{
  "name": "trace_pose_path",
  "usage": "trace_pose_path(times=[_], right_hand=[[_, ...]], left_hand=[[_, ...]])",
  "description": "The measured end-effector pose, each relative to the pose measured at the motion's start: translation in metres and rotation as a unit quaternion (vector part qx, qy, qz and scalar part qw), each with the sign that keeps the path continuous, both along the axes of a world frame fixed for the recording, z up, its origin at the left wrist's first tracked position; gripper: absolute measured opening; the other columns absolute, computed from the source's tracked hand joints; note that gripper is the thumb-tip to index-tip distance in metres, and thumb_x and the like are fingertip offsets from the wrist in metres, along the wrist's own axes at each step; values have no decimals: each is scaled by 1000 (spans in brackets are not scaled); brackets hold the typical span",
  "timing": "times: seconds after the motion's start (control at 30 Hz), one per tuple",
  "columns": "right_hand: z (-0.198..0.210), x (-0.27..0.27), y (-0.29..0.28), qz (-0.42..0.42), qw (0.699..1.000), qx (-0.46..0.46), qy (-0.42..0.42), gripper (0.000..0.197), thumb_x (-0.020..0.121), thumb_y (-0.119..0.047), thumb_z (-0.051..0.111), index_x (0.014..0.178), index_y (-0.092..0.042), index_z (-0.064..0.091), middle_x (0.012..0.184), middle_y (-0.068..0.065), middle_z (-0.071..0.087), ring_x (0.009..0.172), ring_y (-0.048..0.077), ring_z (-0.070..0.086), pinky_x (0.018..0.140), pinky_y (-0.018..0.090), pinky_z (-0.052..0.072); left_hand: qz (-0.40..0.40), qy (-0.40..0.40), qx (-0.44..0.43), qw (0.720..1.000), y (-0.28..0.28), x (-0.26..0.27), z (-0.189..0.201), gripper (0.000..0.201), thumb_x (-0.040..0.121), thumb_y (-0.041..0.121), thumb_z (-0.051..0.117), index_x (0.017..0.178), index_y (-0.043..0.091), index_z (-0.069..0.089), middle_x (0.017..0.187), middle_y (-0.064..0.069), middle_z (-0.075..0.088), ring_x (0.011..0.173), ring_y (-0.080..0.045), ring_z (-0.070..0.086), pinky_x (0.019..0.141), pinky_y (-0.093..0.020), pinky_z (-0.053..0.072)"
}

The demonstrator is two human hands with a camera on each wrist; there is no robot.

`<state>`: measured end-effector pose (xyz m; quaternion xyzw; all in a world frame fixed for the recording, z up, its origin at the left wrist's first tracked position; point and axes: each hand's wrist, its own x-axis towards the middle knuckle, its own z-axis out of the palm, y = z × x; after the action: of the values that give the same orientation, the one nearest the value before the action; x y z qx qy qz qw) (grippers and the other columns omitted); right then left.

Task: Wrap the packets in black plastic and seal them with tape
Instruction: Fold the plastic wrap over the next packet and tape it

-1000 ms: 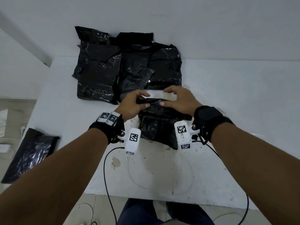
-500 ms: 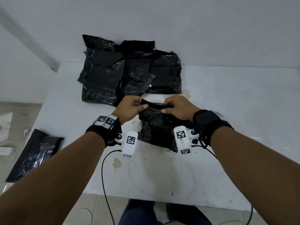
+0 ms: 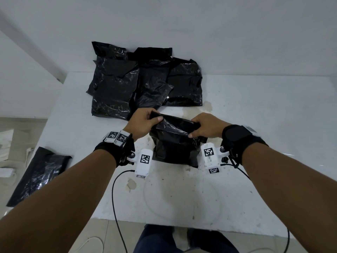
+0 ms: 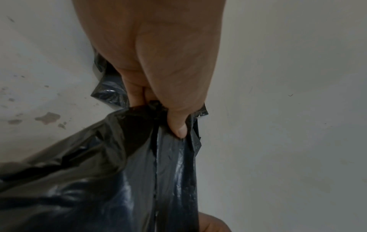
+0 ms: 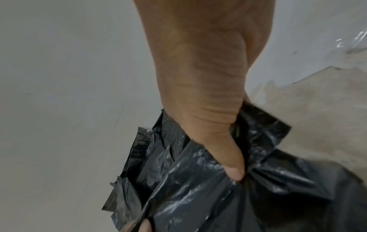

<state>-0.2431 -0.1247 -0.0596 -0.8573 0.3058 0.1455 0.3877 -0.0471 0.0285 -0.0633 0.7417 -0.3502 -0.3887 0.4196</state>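
Presently we list: left hand (image 3: 144, 123) and right hand (image 3: 206, 127), each pinching an end of the folded top edge of the black plastic packet (image 3: 175, 145), which rests on the worktop (image 3: 255, 125) between and just below them. To do this fold well, we judge, keep both pinches level, pull taut, and press flat before taping. Film thin, glossy, crinkled; bundle soft, roughly rectangular. Wrapped pile (image 3: 145, 84) lies beyond the hands; no tape seen.
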Motion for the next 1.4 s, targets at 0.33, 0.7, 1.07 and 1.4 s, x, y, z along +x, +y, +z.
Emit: trace_pose_path(times=[0.33,0.7,1.07,1.4], right_hand=[[-17,-26,12,-319,896,272,-144,15,98,-14,59,112,-13,66,98,10,69,82,26,66,79,32,58],[-15,-20,30,-365,861,317,-158,23,101,-22,56,118,-7,61,95,4,69,71,13,69,51,19,53],[-24,-14,35,-396,855,299,-153,20,100,-11,56,111,4,64,96,15,67,74,22,66,49,22,53],[-31,-15,31,-429,829,320,-162,19,100,-14,56,109,0,65,88,9,69,68,19,68,48,22,52]], left_hand=[[51,-15,-8,999,7,3,-10,4,93,7,65,93,11,68,83,-4,71,73,-4,67,69,-15,51],[57,-16,18,998,14,-3,-21,32,84,5,76,115,3,65,107,-6,73,98,-12,69,81,-15,55],[73,-17,35,997,18,-2,-34,44,77,10,82,115,13,59,108,-4,70,103,-18,67,94,-35,54],[100,34,47,993,13,2,-42,36,84,6,76,116,5,60,108,-12,72,100,-24,70,94,-42,56]])
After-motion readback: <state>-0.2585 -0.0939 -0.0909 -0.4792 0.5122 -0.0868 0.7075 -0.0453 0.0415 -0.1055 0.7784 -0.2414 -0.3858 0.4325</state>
